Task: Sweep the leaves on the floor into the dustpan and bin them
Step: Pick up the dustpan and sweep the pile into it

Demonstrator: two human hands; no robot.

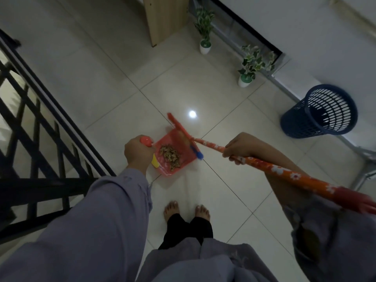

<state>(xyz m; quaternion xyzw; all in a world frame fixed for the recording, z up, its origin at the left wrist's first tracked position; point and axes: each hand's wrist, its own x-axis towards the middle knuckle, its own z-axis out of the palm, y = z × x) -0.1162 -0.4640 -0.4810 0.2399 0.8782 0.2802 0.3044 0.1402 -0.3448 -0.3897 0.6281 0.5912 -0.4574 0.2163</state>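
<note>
Head view, the only one. My left hand [137,152] is wrapped tight round the red dustpan handle [147,141], holding the dustpan [173,152] near the middle of the tiled floor [101,82], just ahead of my bare feet [186,211]. Can't tell if the pan sits flat on the tile or is tipped slightly. My right hand [239,148] is closed round the orange flowered broom handle [270,167], gripping it partway down. The broom head [183,134], red with blue bristles at one end, lies across the pan's open mouth, touching or just over it, can't tell which.

The leaves [170,157], a brown dry pile, are inside the dustpan, toward its back wall. I see no loose leaves on the tiles around the pan; dim light, so small bits could be missed.

The bin [319,111], a dark blue mesh basket, stands well apart at the right, by the wall edge. Looks empty from here, though the bottom is dark.

Two small potted plants [205,27] [251,65] sit along the far wall edge, a wooden panel [165,17] beyond them, black railing [40,110] down the left side.

Progress, my read: sweeping looks done, the collecting half finished. Left: lift the pan level, carry it to the bin, tip the leaves in. Roughly halfway or a bit past.
</note>
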